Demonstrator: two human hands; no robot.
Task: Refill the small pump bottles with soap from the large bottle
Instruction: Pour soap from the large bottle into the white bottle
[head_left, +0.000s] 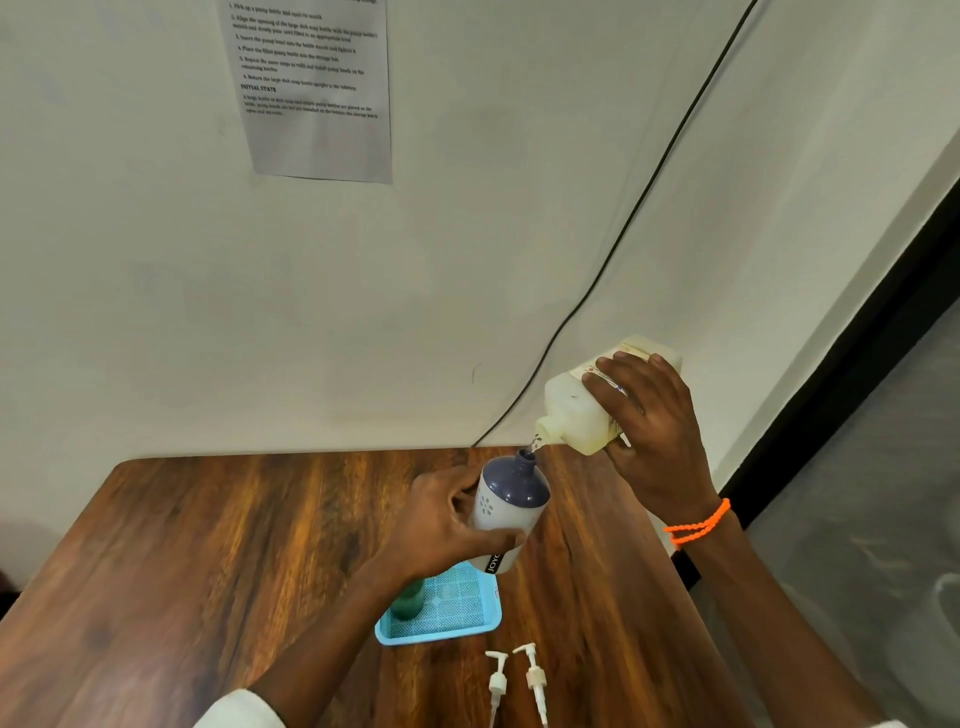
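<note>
Small pump bottle (511, 512) — clamped in the left hand (441, 525), held above the table's (208, 545) far edge. Right hand (649, 426) grips the tipped large bottle (582, 410); keep spout over neck — pour slowly.

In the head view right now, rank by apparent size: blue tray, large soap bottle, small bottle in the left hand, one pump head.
1. Tray and large bottle: look alike, and a hand covers much of the bottle, so unranked.
2. Small bottle.
3. Pump head, thinnest.
</note>
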